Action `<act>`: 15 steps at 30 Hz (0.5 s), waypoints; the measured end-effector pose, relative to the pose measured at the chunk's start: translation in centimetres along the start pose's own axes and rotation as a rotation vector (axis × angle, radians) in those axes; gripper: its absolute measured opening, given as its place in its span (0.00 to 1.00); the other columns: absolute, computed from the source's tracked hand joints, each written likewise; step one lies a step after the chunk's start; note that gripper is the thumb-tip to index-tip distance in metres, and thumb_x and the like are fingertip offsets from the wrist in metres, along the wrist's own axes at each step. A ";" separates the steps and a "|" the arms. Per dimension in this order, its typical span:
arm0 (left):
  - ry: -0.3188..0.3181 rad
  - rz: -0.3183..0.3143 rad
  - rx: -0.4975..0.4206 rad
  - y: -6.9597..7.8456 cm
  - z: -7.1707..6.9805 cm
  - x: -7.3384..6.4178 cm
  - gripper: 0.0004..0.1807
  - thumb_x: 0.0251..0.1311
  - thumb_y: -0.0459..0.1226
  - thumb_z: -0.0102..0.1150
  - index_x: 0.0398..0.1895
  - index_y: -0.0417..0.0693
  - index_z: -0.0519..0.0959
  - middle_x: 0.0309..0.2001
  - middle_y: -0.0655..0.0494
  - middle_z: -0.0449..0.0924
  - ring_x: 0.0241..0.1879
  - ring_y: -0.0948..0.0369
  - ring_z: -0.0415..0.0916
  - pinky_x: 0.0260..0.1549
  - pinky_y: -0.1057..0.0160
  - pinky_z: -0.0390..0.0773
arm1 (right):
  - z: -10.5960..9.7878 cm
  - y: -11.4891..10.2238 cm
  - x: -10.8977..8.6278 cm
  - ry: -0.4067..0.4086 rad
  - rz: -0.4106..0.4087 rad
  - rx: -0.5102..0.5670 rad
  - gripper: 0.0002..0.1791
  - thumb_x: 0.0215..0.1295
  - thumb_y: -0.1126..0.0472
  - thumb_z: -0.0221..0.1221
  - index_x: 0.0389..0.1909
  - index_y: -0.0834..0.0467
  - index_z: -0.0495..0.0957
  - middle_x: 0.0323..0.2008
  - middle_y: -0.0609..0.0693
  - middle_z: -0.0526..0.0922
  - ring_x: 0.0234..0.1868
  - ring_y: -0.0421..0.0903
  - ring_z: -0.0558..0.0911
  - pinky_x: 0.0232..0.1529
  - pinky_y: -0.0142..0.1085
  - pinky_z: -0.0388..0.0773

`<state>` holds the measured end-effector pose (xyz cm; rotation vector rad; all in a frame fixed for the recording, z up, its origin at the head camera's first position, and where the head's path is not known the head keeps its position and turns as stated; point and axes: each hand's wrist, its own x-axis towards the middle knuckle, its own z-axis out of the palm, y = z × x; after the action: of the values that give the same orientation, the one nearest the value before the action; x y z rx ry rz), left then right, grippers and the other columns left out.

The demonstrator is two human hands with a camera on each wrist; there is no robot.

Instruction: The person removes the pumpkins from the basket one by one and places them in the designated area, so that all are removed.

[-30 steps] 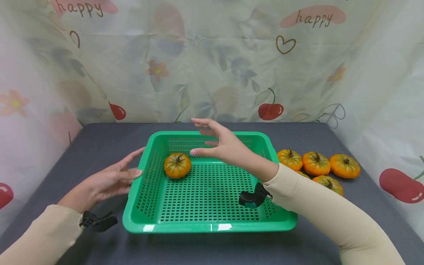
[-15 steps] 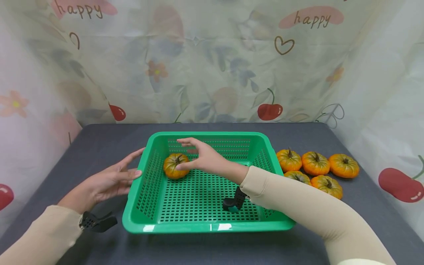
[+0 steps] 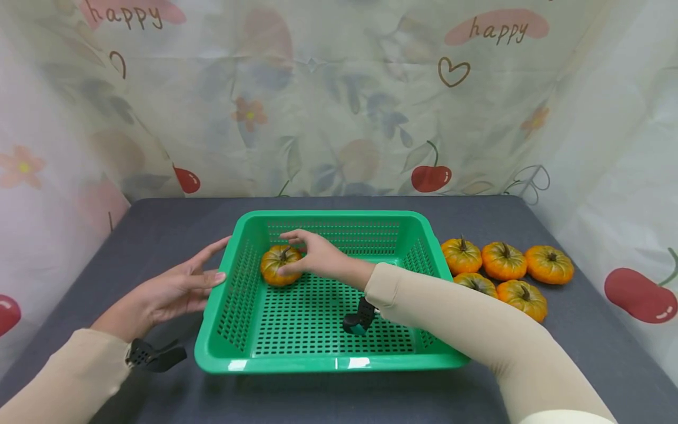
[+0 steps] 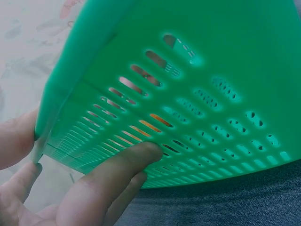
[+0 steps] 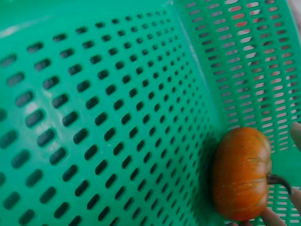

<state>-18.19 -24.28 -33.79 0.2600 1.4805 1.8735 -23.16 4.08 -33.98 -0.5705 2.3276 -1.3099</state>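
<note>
My left hand (image 3: 177, 288) is at the left side of a green plastic basket (image 3: 339, 364). In the left wrist view, thumb and index tips meet the rim (image 4: 56, 89), while a straight finger (image 4: 117, 172) lies against the slotted outer wall. Inside the basket, near its left wall, sits a small orange pumpkin (image 3: 278, 274) with a dark stem. My right hand (image 3: 325, 259) reaches around that pumpkin, thumb before it and fingertips beyond. In the right wrist view the pumpkin (image 5: 242, 174) rests on the slotted floor; one fingertip (image 5: 297, 134) stands apart from it.
Several more small pumpkins (image 3: 504, 261) are grouped on the dark tabletop (image 3: 175, 221) just right of the basket. Printed curtains (image 3: 328, 118) enclose the back and sides. My right forearm (image 3: 450, 312) crosses the basket's right wall.
My right hand has come down and leftward from above the basket's middle to the pumpkin. The left hand, basket and pumpkins look unmoved.
</note>
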 end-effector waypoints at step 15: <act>0.018 -0.010 0.002 0.1 0.3 0.0 0.46 0.72 0.32 0.46 0.76 0.71 0.28 0.58 0.54 0.75 0.51 0.51 0.81 0.51 0.45 0.79 | 1.6 1.0 0.4 -0.062 0.004 -0.064 0.44 0.52 0.57 0.73 0.70 0.51 0.63 0.64 0.55 0.68 0.54 0.47 0.77 0.49 0.34 0.81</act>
<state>-18.04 -24.10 -33.59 0.2373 1.4931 1.8712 -22.80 3.26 -35.69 -0.6174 2.3254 -1.2023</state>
